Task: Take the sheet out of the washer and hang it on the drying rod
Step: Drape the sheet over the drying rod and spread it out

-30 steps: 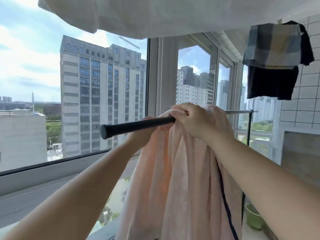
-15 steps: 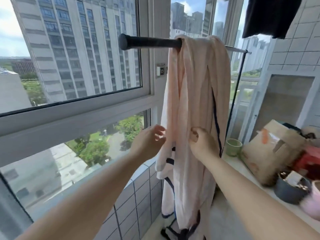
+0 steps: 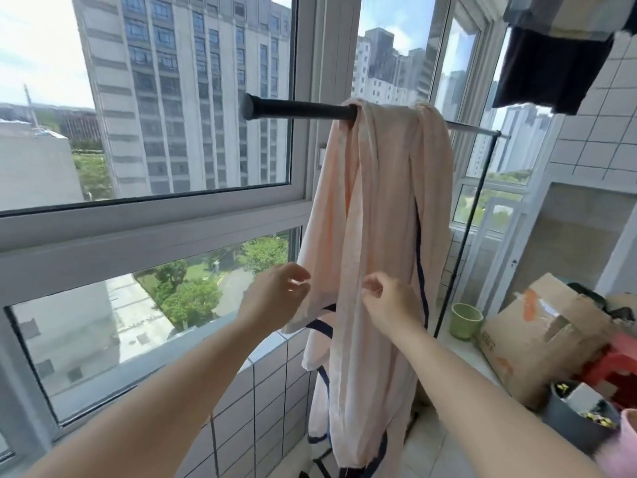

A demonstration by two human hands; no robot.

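Head view: sheet (image 3: pixel 379 208) bunched over rod (image 3: pixel 303 110), hanging long-axis vertical. Left hand (image 3: pixel 275 298) slack-fingered, empty, just beside its left edge. Right hand (image 3: pixel 389 301) pinching a front fold, nearer.

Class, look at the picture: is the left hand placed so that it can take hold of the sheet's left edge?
Probably yes. The left hand hangs open right beside the sheet, fingers almost at its left edge, with nothing between them.
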